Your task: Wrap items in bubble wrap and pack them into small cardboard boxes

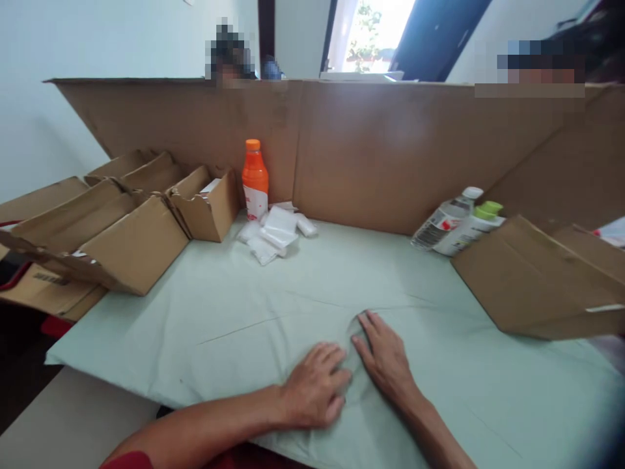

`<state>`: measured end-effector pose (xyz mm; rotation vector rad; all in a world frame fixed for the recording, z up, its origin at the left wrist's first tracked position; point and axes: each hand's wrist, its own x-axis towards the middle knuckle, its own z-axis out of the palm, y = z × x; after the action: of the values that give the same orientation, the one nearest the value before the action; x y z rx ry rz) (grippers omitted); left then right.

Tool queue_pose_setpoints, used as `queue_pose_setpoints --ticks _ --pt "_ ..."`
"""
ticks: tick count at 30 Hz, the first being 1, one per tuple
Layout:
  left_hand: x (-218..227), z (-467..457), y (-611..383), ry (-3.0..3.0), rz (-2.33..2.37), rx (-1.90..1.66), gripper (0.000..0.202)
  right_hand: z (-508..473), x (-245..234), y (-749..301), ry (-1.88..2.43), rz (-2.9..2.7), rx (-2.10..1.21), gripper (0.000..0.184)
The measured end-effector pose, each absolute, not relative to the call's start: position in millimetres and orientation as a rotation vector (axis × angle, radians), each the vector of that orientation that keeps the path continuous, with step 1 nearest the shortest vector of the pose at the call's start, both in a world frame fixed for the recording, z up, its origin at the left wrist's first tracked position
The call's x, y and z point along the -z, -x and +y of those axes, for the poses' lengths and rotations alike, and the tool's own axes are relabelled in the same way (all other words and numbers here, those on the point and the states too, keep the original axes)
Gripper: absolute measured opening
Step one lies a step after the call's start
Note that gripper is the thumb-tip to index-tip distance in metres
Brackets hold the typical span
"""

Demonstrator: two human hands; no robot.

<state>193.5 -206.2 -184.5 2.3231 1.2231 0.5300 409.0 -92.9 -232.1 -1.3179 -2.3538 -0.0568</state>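
My left hand [315,387] lies on the pale green sheet [234,312] covering the table, its fingers loosely curled and pressed down on the sheet. My right hand [383,355] rests flat beside it, fingers stretched out and touching the sheet. The two hands nearly meet at a small wrinkle in the sheet between them. Neither hand holds any object.
Open cardboard boxes [131,241] stand at the left. An orange bottle [254,179] and several white packets [276,234] sit at the back. Two bottles [456,228] lean on a cardboard box [532,280] at the right. A tall cardboard wall [381,150] rings the table.
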Motion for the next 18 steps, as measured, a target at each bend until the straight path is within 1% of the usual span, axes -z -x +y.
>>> queue_pose_setpoints --ticks 3,5,6,8,10,12,14,15,16,18 --pt "177 -235 -160 -2.277 0.861 -0.542 0.037 -110 221 -353 0.999 -2.528 -0.033 0.043" --pt "165 -230 -117 -2.230 0.821 -0.640 0.031 -121 214 -323 0.841 -2.603 -0.125 0.041" --pt "155 -220 -91 -2.213 0.948 -0.730 0.031 -126 211 -312 0.802 -2.616 -0.165 0.040" --pt "131 -186 -31 -2.200 1.480 -0.987 0.030 -133 207 -296 0.785 -2.609 -0.219 0.039" --pt "103 -143 28 -2.033 2.074 -1.249 0.032 -136 206 -290 0.794 -2.581 -0.244 0.039" --pt "78 -102 78 -1.865 2.328 -1.412 0.044 -135 206 -291 0.793 -2.547 -0.246 0.040" --pt "62 -69 111 -1.714 2.585 -1.449 0.050 -134 206 -293 0.797 -2.527 -0.236 0.039" --pt "58 -58 122 -1.681 2.644 -1.428 0.047 -134 206 -294 0.802 -2.525 -0.229 0.038" --pt "55 -49 129 -1.666 2.687 -1.394 0.040 -134 205 -294 0.808 -2.528 -0.222 0.038" --pt "55 -38 134 -1.681 2.707 -1.327 0.021 -135 204 -293 0.816 -2.538 -0.215 0.036"
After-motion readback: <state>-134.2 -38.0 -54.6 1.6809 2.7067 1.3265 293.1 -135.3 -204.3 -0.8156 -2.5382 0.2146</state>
